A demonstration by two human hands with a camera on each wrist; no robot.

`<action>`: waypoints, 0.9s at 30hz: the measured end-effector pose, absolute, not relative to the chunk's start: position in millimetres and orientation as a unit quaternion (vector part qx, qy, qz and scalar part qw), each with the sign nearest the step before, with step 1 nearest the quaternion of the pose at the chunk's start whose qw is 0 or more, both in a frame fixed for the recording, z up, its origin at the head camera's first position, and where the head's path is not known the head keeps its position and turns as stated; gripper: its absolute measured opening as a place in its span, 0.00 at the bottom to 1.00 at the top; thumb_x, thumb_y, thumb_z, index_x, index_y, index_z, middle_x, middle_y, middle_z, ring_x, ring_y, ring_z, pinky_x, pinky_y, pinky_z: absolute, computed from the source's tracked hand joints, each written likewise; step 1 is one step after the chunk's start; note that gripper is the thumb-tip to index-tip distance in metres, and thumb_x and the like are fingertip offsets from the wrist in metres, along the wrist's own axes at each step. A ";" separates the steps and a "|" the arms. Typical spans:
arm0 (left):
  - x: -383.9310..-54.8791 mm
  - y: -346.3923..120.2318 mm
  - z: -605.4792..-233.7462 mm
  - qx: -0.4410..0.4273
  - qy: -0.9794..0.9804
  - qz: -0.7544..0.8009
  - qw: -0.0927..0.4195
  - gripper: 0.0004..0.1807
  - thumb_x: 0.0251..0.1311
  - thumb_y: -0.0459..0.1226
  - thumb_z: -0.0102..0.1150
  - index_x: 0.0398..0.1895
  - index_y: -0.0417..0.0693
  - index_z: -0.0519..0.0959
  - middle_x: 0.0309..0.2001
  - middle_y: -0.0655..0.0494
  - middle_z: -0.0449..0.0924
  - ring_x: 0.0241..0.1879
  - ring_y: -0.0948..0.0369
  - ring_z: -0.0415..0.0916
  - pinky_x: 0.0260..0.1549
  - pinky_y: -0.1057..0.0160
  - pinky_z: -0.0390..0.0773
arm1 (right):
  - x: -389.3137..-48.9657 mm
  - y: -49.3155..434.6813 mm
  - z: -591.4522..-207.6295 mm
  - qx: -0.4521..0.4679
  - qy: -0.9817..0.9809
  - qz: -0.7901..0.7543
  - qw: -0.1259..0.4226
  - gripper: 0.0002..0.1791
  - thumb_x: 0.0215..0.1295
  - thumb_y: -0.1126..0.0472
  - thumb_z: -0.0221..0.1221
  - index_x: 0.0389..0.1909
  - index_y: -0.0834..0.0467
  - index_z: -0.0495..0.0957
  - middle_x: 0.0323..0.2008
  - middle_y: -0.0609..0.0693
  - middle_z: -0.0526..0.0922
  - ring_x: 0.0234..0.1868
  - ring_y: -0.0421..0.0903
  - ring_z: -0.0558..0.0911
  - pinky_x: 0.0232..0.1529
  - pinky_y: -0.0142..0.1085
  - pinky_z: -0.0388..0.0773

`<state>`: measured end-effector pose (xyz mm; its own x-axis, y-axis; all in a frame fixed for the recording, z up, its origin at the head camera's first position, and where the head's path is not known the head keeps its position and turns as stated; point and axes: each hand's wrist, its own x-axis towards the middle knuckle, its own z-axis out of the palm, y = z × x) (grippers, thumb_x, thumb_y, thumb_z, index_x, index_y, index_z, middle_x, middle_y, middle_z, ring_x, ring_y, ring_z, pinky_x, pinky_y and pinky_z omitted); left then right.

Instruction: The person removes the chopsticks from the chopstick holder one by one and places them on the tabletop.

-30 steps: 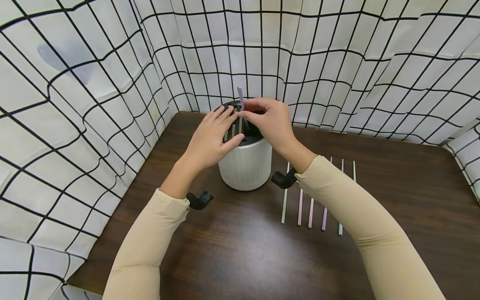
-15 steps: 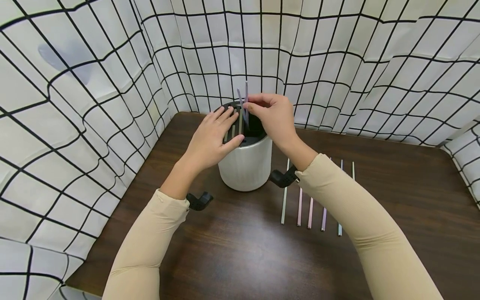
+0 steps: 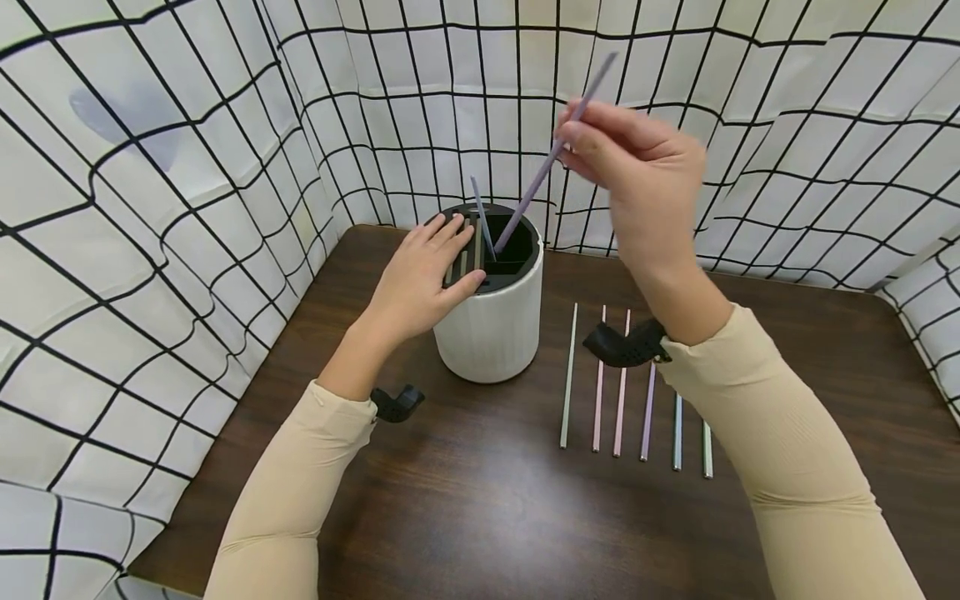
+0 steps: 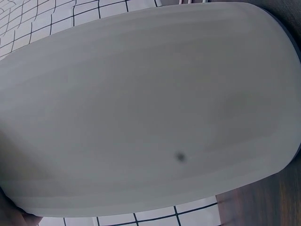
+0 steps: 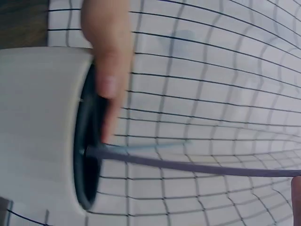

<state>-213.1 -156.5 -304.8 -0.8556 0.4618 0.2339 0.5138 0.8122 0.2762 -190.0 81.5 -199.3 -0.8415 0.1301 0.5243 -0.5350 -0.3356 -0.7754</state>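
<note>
My right hand [image 3: 645, 175] pinches a purple chopstick [image 3: 536, 179] near its upper end, above and right of a round white utensil holder [image 3: 491, 333]. The chopstick slants down to the left, its lower end at the holder's dark opening, as the right wrist view also shows. A bluish chopstick [image 3: 482, 212] leans upright inside that opening. With fingers spread, my left hand [image 3: 423, 279] rests on the black slotted top [image 3: 470, 250] of the holder. The holder's pale wall [image 4: 150, 108] fills most of the left wrist view.
Several pastel chopsticks lie side by side on the dark wooden table [image 3: 465, 500] right of the holder, among them a green one [image 3: 569, 375], a pink one [image 3: 598, 408] and a blue one [image 3: 678, 433]. A white gridded curtain [image 3: 420, 108] encloses the back and left.
My right hand has risen up and to the right, drawing the purple chopstick largely out of the holder. The bluish chopstick stays in the opening, and my left hand has hardly moved.
</note>
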 end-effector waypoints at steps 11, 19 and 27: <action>-212.5 -156.1 -305.5 -0.254 -0.949 -0.171 0.072 0.37 0.72 0.57 0.45 0.77 0.48 0.59 0.79 0.49 0.53 0.80 0.50 0.44 0.79 0.48 0.42 | -174.2 164.2 -192.7 0.118 -0.438 0.855 0.252 0.13 0.50 0.79 0.68 0.38 0.78 0.83 0.32 0.63 0.85 0.33 0.54 0.87 0.39 0.43 0.86; -212.5 -158.2 -305.1 -0.252 -0.950 -0.171 0.074 0.37 0.71 0.57 0.45 0.77 0.48 0.59 0.79 0.49 0.54 0.80 0.50 0.44 0.79 0.48 0.43 | -173.1 233.1 -219.0 0.048 -0.501 0.840 0.204 0.14 0.51 0.79 0.67 0.41 0.77 0.83 0.33 0.61 0.88 0.32 0.52 0.89 0.36 0.40 0.86; -213.3 -157.8 -304.8 -0.253 -0.949 -0.173 0.075 0.37 0.71 0.56 0.45 0.77 0.48 0.59 0.79 0.49 0.54 0.80 0.49 0.44 0.79 0.48 0.43 | -181.3 293.6 -254.2 -0.071 -0.587 0.805 0.052 0.07 0.57 0.70 0.67 0.36 0.63 0.89 0.31 0.51 0.91 0.33 0.43 0.89 0.31 0.34 0.87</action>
